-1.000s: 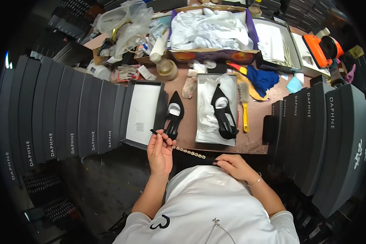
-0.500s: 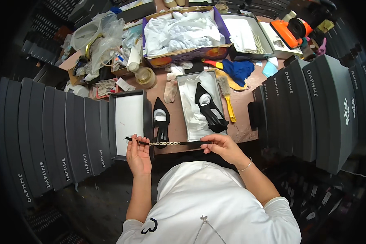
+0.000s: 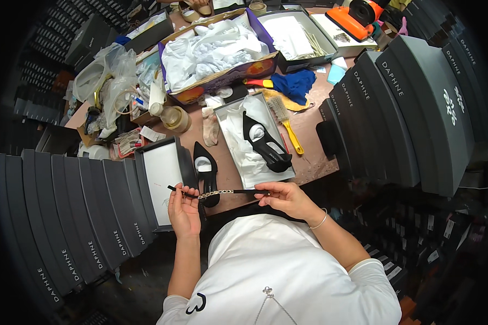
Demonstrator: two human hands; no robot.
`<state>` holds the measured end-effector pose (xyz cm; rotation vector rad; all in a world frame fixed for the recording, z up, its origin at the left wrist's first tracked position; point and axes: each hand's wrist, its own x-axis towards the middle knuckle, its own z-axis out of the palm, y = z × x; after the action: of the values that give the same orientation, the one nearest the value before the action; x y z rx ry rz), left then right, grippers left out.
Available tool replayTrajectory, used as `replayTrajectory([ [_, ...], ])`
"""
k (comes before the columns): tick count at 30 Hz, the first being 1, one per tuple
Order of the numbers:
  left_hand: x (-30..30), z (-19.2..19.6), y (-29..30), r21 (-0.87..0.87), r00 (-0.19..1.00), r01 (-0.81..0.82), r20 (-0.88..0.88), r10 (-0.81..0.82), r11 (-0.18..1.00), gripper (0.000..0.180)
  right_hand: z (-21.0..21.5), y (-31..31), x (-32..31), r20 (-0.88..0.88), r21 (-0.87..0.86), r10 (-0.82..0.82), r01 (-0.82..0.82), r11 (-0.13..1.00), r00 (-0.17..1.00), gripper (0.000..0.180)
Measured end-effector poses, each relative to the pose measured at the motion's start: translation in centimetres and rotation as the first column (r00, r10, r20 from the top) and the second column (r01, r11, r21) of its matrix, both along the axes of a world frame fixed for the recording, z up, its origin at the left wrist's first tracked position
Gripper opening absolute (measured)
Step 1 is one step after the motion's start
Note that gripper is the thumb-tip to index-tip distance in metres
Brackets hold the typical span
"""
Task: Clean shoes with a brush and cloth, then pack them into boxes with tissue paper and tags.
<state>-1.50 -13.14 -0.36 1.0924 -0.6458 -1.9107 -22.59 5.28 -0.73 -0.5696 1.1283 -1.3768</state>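
Between my two hands stretches a thin black shoe strap [image 3: 220, 193] with a row of pale jewelled links in its middle. My left hand [image 3: 184, 212] grips one end, its fingers curled up around the band. At the other end, my right hand [image 3: 287, 200] pinches the strap between thumb and fingers. Just beyond the strap, a black pointed shoe [image 3: 205, 165] stands on the table, white stuffing in its toe. A second black pointed shoe [image 3: 265, 145] lies in an open grey box [image 3: 234, 146] lined with white tissue.
Stacked dark shoe boxes line the left [image 3: 95, 206] and right [image 3: 401, 119] sides. A grey lid [image 3: 165, 179] with a white inside leans at the left. Beyond lie a yellow-handled brush [image 3: 293, 135], a blue cloth [image 3: 294, 86], a glass jar [image 3: 176, 119] and a purple carton [image 3: 222, 78] of crumpled tissue.
The view has turned, so the table and boxes appear tilted and shifted left. The strap sags slightly more and my right hand is a little closer to my left.
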Motion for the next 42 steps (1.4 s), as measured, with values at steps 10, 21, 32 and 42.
replayTrajectory([
  [10,-1.1,-1.1,1.4,-0.383,0.828,0.388,0.545,-0.134,0.838,0.032,1.8,-0.1,0.0,0.063,0.057,0.029,-0.033,0.998,0.998,0.028],
  [21,4.4,-3.9,3.1,-0.353,0.346,0.839,0.933,0.095,0.414,0.040,0.5,-5.2,0.8,-0.154,0.065,0.297,-0.290,0.955,0.942,0.027],
  [32,1.0,-1.8,2.9,-0.476,0.574,0.770,0.808,-0.133,0.425,0.035,-0.2,-7.9,0.3,-0.548,0.088,0.416,-0.445,0.891,0.726,0.015],
  [42,-5.2,-1.2,1.7,-0.049,0.362,0.930,0.305,-0.881,0.365,0.029,-0.4,-2.7,-0.6,-0.335,0.048,0.063,-0.050,0.998,0.940,0.020],
])
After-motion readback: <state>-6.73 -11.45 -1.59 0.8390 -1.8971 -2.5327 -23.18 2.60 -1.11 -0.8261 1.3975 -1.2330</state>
